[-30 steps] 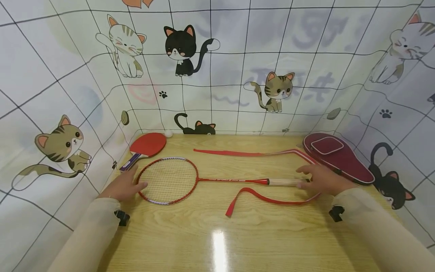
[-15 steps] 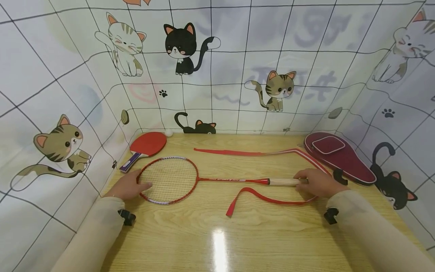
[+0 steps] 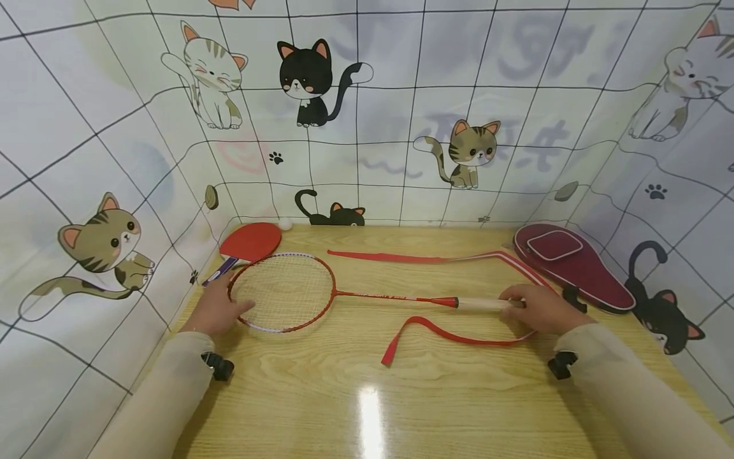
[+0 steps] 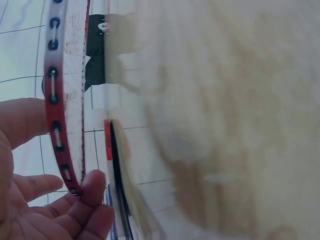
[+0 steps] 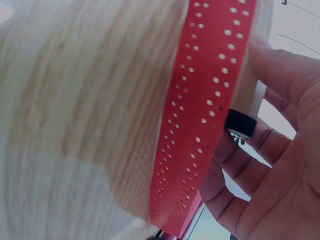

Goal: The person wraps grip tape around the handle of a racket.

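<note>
A red-and-white badminton racket (image 3: pixel 395 297) lies crosswise over the wooden table, its head to the left, tilted slightly off the surface. My left hand (image 3: pixel 215 309) holds the rim at the head's outer end; in the left wrist view the racket's frame (image 4: pixel 55 100) passes between thumb and fingers. At the other side my right hand (image 3: pixel 541 309) pinches the end of the bare pale handle (image 3: pixel 482 305). A long red perforated grip tape (image 3: pixel 459 338) runs loose on the table, in front of and behind the handle; in the right wrist view the tape (image 5: pixel 200 110) passes beside my fingers.
A red table tennis paddle (image 3: pixel 252 242) lies at the back left, close to my left hand, with a white ball (image 3: pixel 285 224) beside it. At the back right is a dark red racket case (image 3: pixel 573 268). Cat-printed cloth (image 3: pixel 384 115) walls in the back and sides.
My right hand has closed on the handle end. My left hand has taken the rim, and the racket's head has risen a little off the table.
</note>
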The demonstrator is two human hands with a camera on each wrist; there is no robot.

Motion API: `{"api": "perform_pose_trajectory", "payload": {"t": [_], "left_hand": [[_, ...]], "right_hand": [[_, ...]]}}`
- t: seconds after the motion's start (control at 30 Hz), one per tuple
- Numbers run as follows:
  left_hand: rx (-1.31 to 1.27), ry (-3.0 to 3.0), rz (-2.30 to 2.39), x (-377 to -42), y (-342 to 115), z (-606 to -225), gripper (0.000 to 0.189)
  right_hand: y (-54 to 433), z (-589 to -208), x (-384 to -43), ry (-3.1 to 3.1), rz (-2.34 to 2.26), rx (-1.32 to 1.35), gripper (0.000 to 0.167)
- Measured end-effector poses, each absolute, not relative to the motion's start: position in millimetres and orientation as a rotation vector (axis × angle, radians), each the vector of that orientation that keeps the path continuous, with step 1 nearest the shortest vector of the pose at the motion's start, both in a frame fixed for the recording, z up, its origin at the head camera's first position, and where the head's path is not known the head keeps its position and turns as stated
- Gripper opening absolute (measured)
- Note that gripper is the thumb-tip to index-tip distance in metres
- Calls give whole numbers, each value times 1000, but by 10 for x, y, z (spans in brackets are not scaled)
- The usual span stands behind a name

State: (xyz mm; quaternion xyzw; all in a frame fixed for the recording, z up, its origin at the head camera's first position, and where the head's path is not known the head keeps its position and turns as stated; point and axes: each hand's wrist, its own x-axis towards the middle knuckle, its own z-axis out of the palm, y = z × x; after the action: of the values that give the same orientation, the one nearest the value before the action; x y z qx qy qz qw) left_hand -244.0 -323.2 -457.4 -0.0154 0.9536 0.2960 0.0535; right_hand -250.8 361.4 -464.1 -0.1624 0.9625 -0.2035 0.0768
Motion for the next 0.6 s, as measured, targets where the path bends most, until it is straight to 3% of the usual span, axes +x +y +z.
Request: {"api": "perform_pose_trajectory", "payload": {"t": [0.27,0.6], "left_hand": [[-26,2925,1029,-2436,-3213,-4389,96],[-53,2960,1079,-2476,-3186,-4265,95]], "right_hand": [[3662,-4549,-2438,2967,-724,-505,20],[3653,-4524,-2371,2900,-967,-462,34]]}}
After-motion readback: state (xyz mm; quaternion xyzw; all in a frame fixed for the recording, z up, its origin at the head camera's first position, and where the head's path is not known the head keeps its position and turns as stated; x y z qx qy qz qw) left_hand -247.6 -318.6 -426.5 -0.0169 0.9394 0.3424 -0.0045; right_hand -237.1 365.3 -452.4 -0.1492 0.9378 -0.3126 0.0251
